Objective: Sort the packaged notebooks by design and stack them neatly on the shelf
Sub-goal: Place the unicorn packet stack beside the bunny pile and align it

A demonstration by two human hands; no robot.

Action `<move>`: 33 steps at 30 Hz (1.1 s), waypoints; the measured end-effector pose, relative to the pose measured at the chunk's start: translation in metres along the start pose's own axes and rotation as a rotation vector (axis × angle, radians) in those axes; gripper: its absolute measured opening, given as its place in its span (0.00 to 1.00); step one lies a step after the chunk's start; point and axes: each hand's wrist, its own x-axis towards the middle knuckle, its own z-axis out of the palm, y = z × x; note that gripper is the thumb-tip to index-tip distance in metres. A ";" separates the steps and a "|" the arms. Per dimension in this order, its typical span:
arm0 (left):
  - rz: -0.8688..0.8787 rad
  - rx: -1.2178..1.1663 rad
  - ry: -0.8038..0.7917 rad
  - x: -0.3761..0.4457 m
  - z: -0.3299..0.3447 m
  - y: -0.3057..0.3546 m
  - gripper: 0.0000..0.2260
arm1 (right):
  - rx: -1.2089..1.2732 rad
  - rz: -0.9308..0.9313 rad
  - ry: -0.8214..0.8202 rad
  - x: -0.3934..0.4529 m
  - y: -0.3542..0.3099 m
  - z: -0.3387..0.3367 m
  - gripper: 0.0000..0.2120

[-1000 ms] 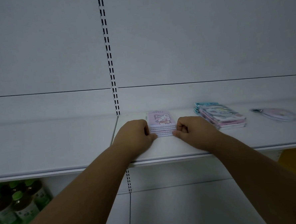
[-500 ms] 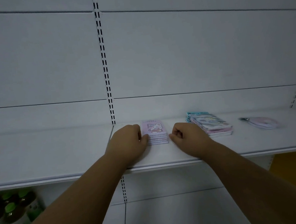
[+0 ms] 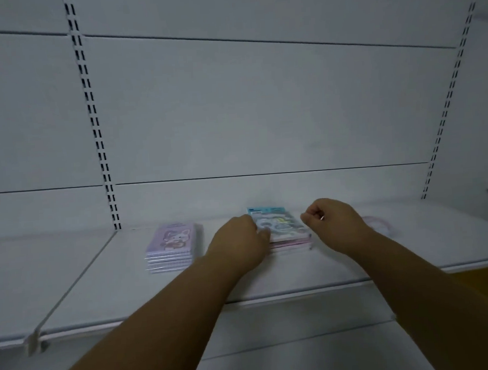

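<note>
Hands have left the purple stack; left hand touches the blue stack, right hand clenched beside.

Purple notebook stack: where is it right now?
Head view, left of centre on the shelf: the purple notebook stack sits just right of the slotted upright, left of the left hand, untouched.

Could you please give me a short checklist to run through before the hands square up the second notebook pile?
1. Purple stack squared and free of both hands: ok.
2. Blue-topped stack aligned: not ok, covers sit skewed.
3. Left hand at that stack's left edge: ok.
4. Right hand touching its right edge: cannot tell.
5. One design throughout that stack: not ok, pink edges show under the blue cover.
6. Pink item behind the right hand sorted: cannot tell, mostly hidden.
</note>
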 end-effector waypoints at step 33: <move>-0.179 -0.957 -0.077 -0.008 0.028 0.023 0.16 | 0.655 -0.032 -0.317 -0.021 0.003 0.019 0.13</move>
